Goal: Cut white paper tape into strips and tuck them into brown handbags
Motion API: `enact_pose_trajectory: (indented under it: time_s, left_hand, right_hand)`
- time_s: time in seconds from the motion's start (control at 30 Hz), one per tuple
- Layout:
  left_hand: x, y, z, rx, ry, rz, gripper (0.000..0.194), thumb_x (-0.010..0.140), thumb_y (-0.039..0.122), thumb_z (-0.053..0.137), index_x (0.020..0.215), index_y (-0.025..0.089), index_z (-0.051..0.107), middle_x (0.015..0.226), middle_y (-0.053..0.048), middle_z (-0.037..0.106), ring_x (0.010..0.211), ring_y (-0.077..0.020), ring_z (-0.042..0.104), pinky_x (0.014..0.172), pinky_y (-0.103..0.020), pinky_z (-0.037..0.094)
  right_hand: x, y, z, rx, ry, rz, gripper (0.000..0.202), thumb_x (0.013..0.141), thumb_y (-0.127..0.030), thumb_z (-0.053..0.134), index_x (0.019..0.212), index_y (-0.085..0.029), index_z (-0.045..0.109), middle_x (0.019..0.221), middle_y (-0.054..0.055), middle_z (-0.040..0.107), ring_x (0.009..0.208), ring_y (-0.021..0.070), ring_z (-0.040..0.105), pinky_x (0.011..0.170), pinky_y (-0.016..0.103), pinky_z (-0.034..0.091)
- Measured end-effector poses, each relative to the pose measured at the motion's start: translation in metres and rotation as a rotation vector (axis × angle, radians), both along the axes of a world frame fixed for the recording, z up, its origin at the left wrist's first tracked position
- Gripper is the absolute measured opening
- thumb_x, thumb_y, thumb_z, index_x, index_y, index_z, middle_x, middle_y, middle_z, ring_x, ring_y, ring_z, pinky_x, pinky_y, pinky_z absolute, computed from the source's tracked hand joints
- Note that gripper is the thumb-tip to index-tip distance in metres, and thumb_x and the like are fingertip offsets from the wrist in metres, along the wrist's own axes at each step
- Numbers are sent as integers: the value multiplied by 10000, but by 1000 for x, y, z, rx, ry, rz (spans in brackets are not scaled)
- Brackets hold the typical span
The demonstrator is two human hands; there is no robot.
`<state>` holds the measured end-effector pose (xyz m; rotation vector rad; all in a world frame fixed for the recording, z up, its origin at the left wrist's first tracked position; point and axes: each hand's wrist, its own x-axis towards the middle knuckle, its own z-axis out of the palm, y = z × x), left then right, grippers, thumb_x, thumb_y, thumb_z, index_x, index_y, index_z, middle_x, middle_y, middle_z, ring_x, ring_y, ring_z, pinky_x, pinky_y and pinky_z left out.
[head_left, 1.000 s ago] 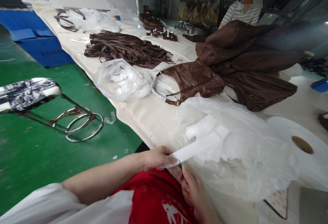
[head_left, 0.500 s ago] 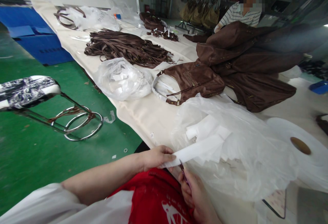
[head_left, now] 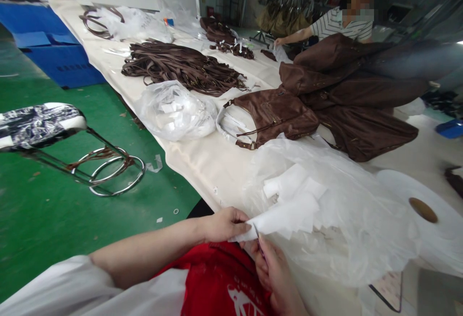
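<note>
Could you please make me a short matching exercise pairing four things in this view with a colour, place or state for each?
1. Left hand
2. Right hand
3. Stool
4. White roll

A. Has a brown core
B. Holds a slim pointed tool
C. Pinches a white strip
D. Stands on the green floor

Right pairs: 1-C, 2-B, 3-D, 4-A.

No text can be read for certain. White lettering beside a white figure on the red apron [head_left: 213,267], bottom centre, is too small and blurred. Dark characters on the blue box [head_left: 61,72], upper left, and faint print on the bag [head_left: 135,24], upper left, are illegible.
</note>
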<state>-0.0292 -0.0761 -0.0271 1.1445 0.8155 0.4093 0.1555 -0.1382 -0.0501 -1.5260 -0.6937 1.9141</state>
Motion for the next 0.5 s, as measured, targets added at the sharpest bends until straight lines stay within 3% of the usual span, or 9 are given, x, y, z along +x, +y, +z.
enact_pose_trajectory:
  time_s: [0.2, 0.37, 0.5]
  left_hand:
    - [1, 3, 3, 55, -11, -48, 576, 825, 652, 546, 838, 102, 715, 681, -40, 619, 595, -125, 502, 580, -238, 393]
    - [3, 7, 7, 46, 49, -24, 547, 782, 645, 583, 744, 108, 676, 556, 10, 513, 506, -91, 402, 488, -220, 312]
    - [9, 25, 21, 53, 40, 24, 448, 758, 564, 621, 693, 121, 629, 540, 28, 487, 501, -77, 383, 491, -211, 303]
  right_hand:
    - [-4, 5, 3, 10, 12, -35, 594, 640, -760, 653, 686, -178, 542, 388, -144, 250, 323, 15, 126, 314, 168, 83]
    - [-7, 10, 6, -3, -8, -34, 606, 617, -779, 648, 653, -193, 499, 385, -150, 217, 325, 13, 110, 312, 165, 75]
    - [-2, 30, 22, 37, -57, -23, 604, 625, -782, 640, 644, -204, 468, 385, -147, 212, 322, 16, 125, 301, 156, 82]
